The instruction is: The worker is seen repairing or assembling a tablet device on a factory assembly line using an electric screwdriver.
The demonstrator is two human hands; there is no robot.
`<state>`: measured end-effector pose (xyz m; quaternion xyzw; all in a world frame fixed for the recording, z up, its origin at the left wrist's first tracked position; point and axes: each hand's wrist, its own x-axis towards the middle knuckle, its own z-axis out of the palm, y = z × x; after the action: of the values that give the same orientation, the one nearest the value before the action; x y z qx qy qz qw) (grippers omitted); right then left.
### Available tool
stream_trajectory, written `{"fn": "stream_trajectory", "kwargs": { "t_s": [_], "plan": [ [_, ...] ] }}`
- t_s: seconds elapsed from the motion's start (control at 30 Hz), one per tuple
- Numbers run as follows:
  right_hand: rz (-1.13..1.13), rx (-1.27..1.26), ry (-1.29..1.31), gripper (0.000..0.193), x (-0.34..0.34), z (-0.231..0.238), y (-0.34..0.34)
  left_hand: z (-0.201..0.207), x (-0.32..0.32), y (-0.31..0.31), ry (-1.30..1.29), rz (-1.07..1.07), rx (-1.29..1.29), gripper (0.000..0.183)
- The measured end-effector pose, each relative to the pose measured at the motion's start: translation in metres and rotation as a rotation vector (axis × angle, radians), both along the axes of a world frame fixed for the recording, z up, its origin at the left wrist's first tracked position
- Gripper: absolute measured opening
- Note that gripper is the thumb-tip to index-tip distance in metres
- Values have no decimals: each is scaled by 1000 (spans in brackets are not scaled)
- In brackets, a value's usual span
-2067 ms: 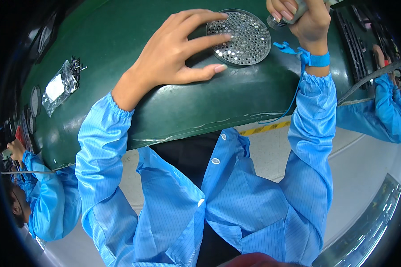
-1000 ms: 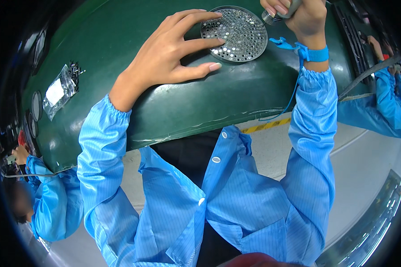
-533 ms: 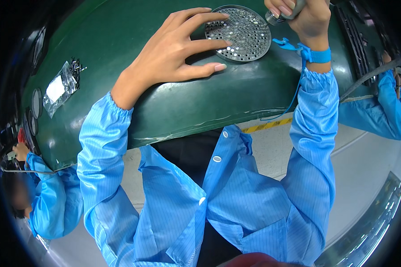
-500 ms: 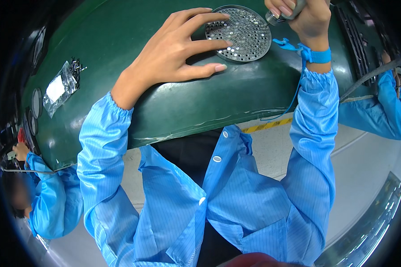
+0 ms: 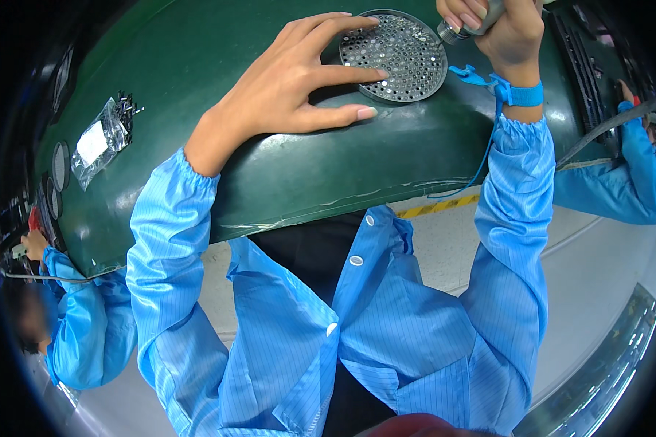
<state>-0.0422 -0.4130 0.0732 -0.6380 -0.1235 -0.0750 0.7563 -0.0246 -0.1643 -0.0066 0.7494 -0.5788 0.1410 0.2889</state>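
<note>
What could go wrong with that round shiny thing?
The tool in the right hand might slip: its nose is close to the disc, where the left hand's fingers reach over.

The blue cord hanging from the wrist strap could snag, since it trails near the table's edge.

This was a factory workshop: long green counter [image 5: 175,80], corded wrist strap [image 5: 525,95] at two o'clock, blue-smocked co-worker [image 5: 91,335] at eight, striped floor tape [image 5: 440,207] towards three.
</note>
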Motion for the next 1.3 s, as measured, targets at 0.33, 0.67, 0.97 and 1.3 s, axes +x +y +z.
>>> {"fn": "stream_trajectory", "kwargs": {
  "t_s": [0.33, 0.67, 0.97, 1.3],
  "plan": [
    [-26, -30, -44, 27, -2, 4, 2, 21, 2, -8, 156, 30, 100, 62],
    [7, 6, -13, 26, -2, 3, 0, 22, -3, -10, 56, 57, 198, 64],
    [-36, -22, -36, 26, -3, 5, 3, -36, 41, -15, -131, -402, -446, 56],
    [-24, -12, -45, 26, -4, 5, -1, 29, 5, 9, 591, -41, 48, 46]
  ]
}}
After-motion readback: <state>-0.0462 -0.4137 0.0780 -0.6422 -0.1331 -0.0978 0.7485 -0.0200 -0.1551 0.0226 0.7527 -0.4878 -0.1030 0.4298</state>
